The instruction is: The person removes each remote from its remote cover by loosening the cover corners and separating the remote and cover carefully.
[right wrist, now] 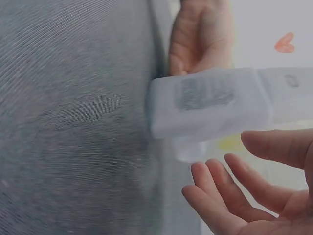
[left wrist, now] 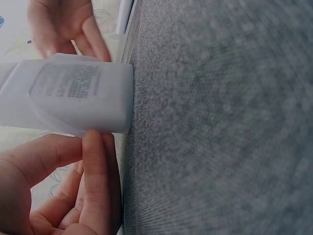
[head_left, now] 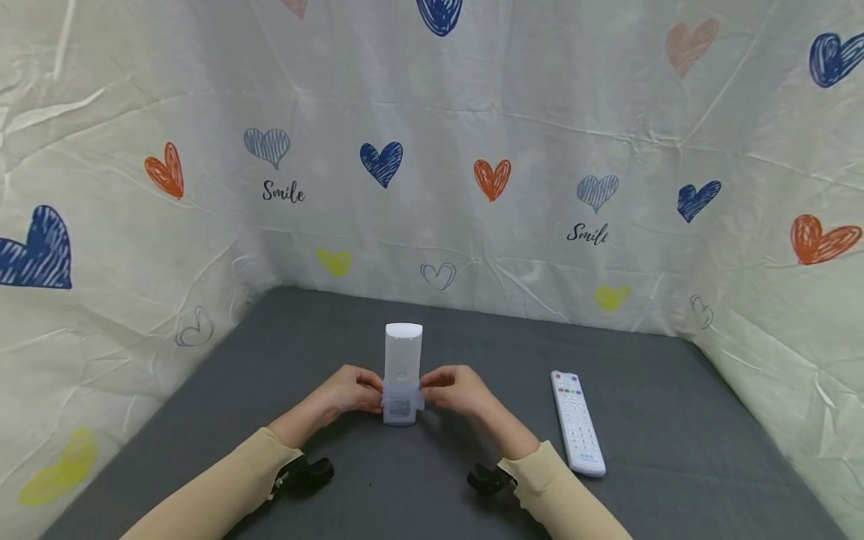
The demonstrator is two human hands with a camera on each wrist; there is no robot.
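A white remote control (head_left: 403,352) stands on end on the dark grey cloth, its back facing me. Around its lower part is a translucent plastic sleeve (right wrist: 190,149), which flares out at the side; a printed label shows through. My left hand (head_left: 352,390) pinches the sleeve's edge between thumb and fingertip, as the left wrist view shows. On the other side my right hand (head_left: 460,390) is beside the remote, fingers spread and slightly bent. A small gap separates those fingers from the sleeve in the right wrist view.
Another white remote control (head_left: 579,424) lies buttons up on the grey cloth (head_left: 675,435), to the right of my right hand. A pale curtain (head_left: 432,217) printed with hearts rises behind and on both sides. Black straps with cameras (head_left: 489,480) sit on the wrists.
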